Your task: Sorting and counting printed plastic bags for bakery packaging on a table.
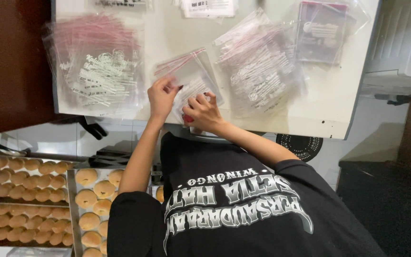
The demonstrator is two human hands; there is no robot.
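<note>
Closest in, metal trays point(72, 178) of round golden buns sit low at the left, cut off by the frame edge and partly hidden by the person's black shirt. Just past that, at the tabletop point(329, 102) near edge, the left hand point(161, 96) pinches a thin clear plastic bag point(191, 78) with fingers closed on it, while the right hand point(204, 113) curls around something small and red I can't make out. Farther back, crinkly stacks of printed clear bags point(98, 64) fan out both sides, leaving bare room only at the right edge.

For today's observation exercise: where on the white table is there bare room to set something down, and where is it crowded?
Bare: the white table near its right edge, below the small bag stack, and the strip between the left bag pile and the single bag. Crowded: around both hands and the middle pile.
</note>
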